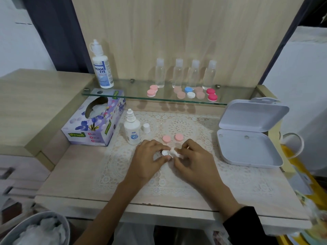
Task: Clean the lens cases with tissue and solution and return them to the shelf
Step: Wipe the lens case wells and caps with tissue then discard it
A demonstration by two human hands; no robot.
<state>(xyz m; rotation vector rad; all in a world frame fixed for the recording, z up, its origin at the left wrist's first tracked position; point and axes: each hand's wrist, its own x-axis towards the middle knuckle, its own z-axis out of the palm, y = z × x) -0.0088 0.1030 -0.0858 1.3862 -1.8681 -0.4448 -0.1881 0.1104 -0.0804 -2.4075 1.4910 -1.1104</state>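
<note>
My left hand [149, 159] holds a white lens case [165, 152] down on the lace mat [230, 175]. My right hand [192, 160] pinches a small wad of white tissue [174, 152] against the case. Two pink caps [166, 138] lie just behind my hands. A small solution bottle [132, 129] stands uncapped to the left, its white cap [146, 128] beside it. The glass shelf [134, 92] carries a pink lens case [152, 91], a blue and white case [189, 92], a red case [211, 94] and pale ones.
A tissue box [93, 119] lies at the left under the shelf. A large solution bottle [101, 66] and several clear bottles [185, 73] stand on the shelf. An open white box [247, 147] sits at the right. A bin with used tissues [40, 228] is at bottom left.
</note>
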